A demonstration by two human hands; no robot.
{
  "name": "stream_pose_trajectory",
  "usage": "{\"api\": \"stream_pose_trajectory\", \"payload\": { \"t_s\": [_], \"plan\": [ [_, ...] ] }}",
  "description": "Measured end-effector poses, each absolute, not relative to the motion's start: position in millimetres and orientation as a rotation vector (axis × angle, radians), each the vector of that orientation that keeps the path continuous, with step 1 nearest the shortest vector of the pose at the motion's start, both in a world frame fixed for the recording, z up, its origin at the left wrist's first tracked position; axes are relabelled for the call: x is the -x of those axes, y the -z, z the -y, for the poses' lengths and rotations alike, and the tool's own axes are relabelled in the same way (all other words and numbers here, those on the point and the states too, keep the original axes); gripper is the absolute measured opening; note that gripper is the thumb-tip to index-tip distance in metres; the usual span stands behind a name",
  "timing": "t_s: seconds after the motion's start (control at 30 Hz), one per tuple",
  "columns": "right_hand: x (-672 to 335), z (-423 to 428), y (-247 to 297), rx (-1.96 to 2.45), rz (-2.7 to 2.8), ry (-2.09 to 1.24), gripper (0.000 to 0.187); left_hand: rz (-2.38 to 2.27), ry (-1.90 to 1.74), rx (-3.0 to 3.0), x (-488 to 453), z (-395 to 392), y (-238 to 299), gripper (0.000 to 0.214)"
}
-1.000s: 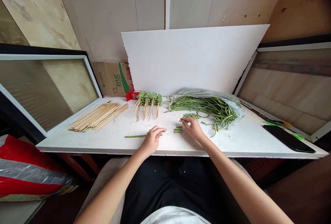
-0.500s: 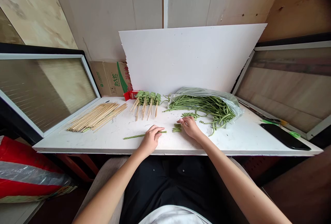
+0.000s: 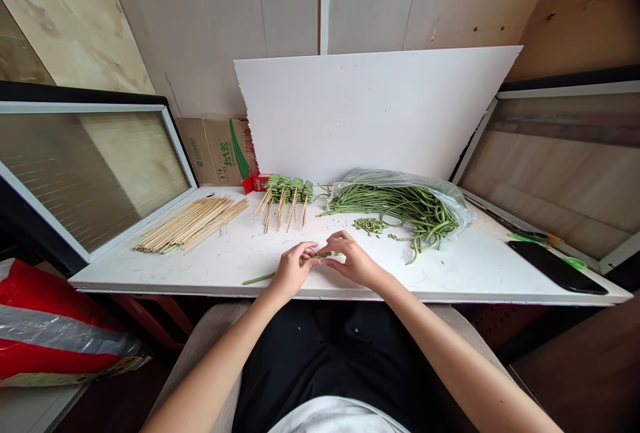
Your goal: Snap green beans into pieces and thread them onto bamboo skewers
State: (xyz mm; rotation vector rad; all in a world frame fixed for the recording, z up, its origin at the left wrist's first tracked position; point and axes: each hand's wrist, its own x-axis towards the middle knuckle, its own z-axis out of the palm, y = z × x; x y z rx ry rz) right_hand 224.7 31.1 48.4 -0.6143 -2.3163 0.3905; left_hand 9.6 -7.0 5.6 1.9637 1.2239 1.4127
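My left hand [image 3: 294,268] is closed around a long green bean [image 3: 259,279], whose free end sticks out to the left. Close beside it, my right hand [image 3: 350,261] pinches the bean's other end, which shows between the two hands. The short cut bean pieces near my right hand are mostly hidden by it. Just behind the hands lies a small heap of bean bits [image 3: 369,225]. Farther back, a clear plastic bag [image 3: 457,203] holds many long green beans [image 3: 390,200], some spilling out at its front.
Wooden skewers [image 3: 187,223] lie piled at the left of the white table [image 3: 210,273]. Skewered bean bundles [image 3: 290,193] rest at the back beside a red packet [image 3: 254,183]. A black phone [image 3: 555,266] and scissors [image 3: 525,232] lie at the right. A white board [image 3: 370,113] stands behind.
My right hand has moved left from the short bean pieces to the end of the long bean. The bean is lifted slightly and now tilts, with both hands together on it.
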Motion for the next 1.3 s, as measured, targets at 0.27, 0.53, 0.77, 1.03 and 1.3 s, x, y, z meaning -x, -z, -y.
{"api": "stream_pose_trajectory", "payload": {
  "t_s": [0.27,0.53,0.77,1.03,1.3],
  "plan": [
    [-224,-35,-44,0.614,2.243,-0.346,0.011,-1.253,-1.346,-2.080,-8,7,-6,0.013],
    [-217,-35,-29,0.613,2.165,-0.423,0.010,-1.236,-1.262,-2.295,-15,16,-13,0.028],
    [-214,-31,-23,0.693,1.980,-0.753,0.007,-1.156,-1.336,-2.268,-14,16,-15,0.031],
    [-214,-33,-19,0.638,1.945,-0.833,0.020,-1.060,-1.384,-2.117,-16,17,-18,0.025],
    [-213,-30,-28,0.694,1.860,-0.794,0.031,-1.016,-1.410,-1.949,-20,19,-23,0.022]
  ]
}}
